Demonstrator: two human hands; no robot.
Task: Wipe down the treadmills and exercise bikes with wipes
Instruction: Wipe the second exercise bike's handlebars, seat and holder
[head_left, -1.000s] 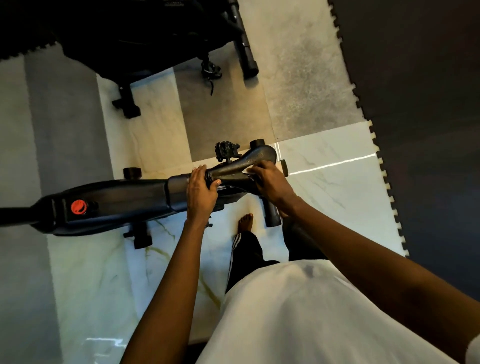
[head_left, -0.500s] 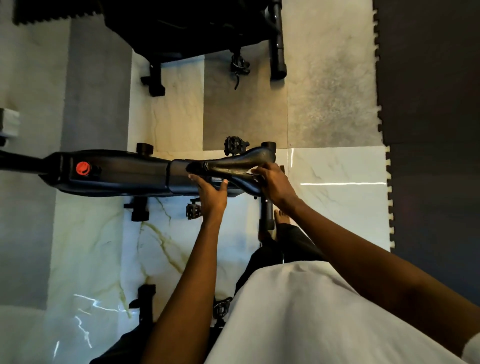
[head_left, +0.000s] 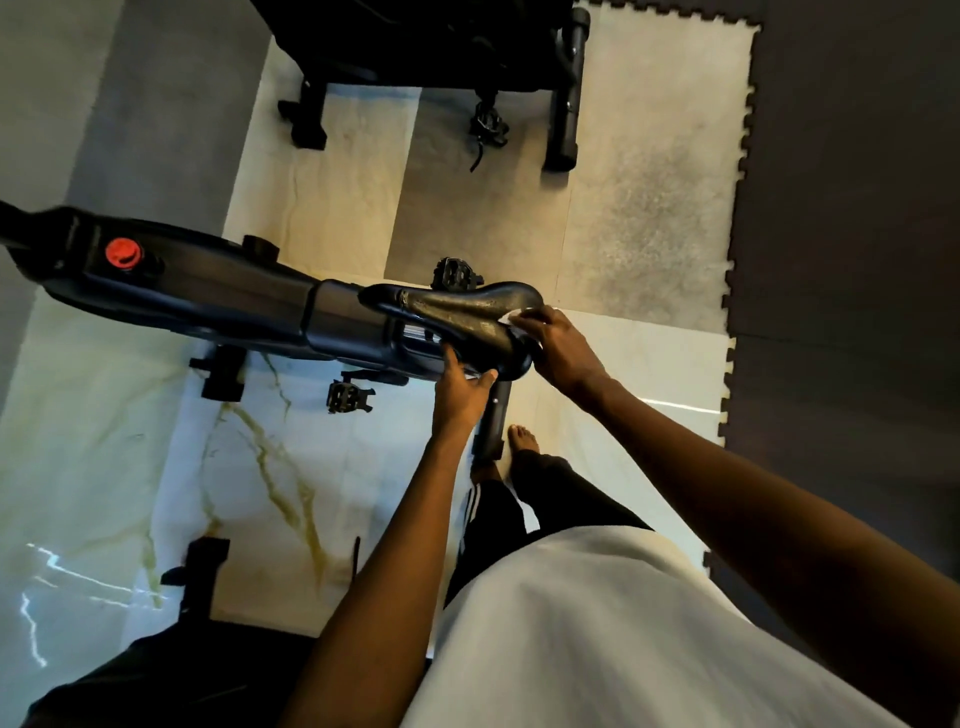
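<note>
Floor: pale marble tiles (head_left: 130, 441), dark foam mat (head_left: 857, 208) down the right edge.
Exercise bike (head_left: 208, 291): long axis from upper left to centre, red knob (head_left: 123, 253) near its left end.
Saddle (head_left: 457, 312): frame centre, nose left, wide end right.
Left hand (head_left: 462, 387): just below the saddle, fingers hooked under its near edge.
Right hand (head_left: 561, 348): at the wide end, pinching a white wipe (head_left: 521, 318) onto it; the saddle's length lies leftward, so the stroke likely runs that way.

fingers of left hand (head_left: 462, 387) hidden under saddle (head_left: 467, 306); bike (head_left: 208, 296) cut off at left.
</note>
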